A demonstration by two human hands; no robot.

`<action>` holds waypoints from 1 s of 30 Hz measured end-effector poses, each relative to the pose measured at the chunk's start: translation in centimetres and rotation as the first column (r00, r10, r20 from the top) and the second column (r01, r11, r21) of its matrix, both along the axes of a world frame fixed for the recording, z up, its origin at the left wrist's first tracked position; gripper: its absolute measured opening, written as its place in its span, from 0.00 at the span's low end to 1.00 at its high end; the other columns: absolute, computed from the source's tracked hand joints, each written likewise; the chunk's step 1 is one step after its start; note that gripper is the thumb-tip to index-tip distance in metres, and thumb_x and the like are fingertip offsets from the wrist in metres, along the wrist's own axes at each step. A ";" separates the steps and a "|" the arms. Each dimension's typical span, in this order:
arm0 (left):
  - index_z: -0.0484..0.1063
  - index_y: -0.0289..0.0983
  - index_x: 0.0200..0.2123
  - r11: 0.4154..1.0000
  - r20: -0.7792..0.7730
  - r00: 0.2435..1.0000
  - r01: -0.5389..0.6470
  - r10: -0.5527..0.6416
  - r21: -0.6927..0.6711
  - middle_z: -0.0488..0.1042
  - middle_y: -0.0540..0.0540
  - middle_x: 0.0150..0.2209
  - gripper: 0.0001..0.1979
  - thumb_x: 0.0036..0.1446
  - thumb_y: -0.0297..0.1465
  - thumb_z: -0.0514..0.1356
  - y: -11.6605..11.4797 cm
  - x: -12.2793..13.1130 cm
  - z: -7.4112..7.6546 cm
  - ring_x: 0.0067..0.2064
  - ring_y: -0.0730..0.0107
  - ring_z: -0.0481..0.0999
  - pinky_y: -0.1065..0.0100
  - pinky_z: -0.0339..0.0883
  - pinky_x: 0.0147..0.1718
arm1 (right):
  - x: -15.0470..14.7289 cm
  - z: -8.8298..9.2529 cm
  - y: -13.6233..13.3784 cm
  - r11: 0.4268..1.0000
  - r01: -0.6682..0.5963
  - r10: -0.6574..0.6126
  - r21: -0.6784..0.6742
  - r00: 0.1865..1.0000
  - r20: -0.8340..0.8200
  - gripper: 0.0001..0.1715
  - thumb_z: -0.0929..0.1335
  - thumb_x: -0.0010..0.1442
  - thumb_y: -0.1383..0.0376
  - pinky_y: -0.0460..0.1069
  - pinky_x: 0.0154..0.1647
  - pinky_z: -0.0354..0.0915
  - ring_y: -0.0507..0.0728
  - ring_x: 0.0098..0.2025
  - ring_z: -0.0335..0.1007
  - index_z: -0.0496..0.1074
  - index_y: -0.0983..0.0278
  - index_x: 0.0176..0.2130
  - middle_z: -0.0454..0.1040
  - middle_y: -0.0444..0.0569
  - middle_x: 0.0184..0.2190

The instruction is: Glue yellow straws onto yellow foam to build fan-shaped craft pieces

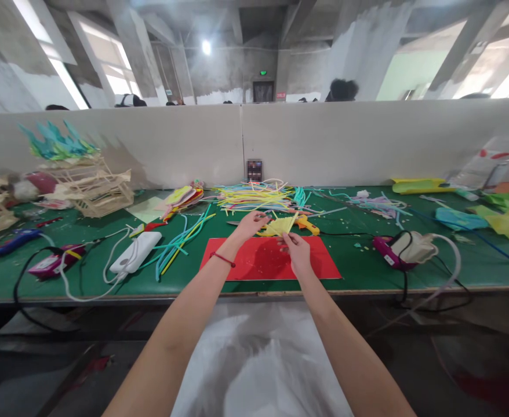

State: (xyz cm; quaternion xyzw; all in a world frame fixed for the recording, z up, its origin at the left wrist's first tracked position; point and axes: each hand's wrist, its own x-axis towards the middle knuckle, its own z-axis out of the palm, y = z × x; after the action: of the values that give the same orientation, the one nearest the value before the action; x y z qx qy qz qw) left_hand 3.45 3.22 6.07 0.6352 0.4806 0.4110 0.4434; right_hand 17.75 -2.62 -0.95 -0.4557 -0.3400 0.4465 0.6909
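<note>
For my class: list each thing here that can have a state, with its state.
Left hand: fingers curled; grip unclear
Right hand: pinching the yellow piece
Yellow piece: held
Red mat: lying flat
Yellow tool: set down
White box: lying flat
Ceiling light: lit
Green sign: lit

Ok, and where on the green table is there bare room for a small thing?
The green table looks mostly bare between the red mat and the right purple device; a narrower patch separates the mat from the teal and yellow strips. Behind the yellow piece, a heap of strips crowds it.
</note>
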 end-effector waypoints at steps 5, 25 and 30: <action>0.71 0.32 0.38 0.977 0.218 0.957 -0.167 0.194 -0.134 0.78 0.39 0.34 0.13 0.48 0.31 0.65 -1.7 2.0 -3.3 0.36 0.62 0.78 0.59 0.70 0.40 | 0.0 0.3 0.1 0.999 0.050 -0.050 -0.004 0.997 -0.058 0.24 0.74 0.39 0.50 0.48 0.24 0.69 0.57 0.31 0.75 0.73 0.65 0.31 0.78 0.50 0.27; 0.69 0.35 0.49 0.984 0.471 0.864 -0.172 0.177 -0.054 0.77 0.43 0.46 0.19 0.52 0.23 0.57 -3.2 0.5 -5.2 0.44 0.66 0.78 0.63 0.72 0.45 | -2.8 0.4 1.1 0.999 -0.013 0.005 0.038 0.978 0.208 0.16 0.72 0.42 0.52 0.50 0.26 0.68 0.53 0.21 0.67 0.74 0.62 0.27 0.76 0.46 0.26; 0.72 0.34 0.42 0.989 0.543 0.827 -0.123 0.147 -0.080 0.79 0.43 0.42 0.13 0.50 0.29 0.61 -3.0 -0.1 -5.8 0.41 0.67 0.78 0.62 0.71 0.47 | -2.9 0.1 1.3 0.996 -0.065 0.058 0.058 0.993 0.107 0.17 0.74 0.39 0.53 0.49 0.27 0.68 0.52 0.23 0.67 0.74 0.63 0.26 0.75 0.44 0.24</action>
State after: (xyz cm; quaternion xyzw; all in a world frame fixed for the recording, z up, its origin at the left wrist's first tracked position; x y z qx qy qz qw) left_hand 3.39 0.22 0.25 0.4462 0.3859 0.5956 0.5452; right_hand 14.89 -1.29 -0.81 -0.4465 -0.4032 0.4325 0.6715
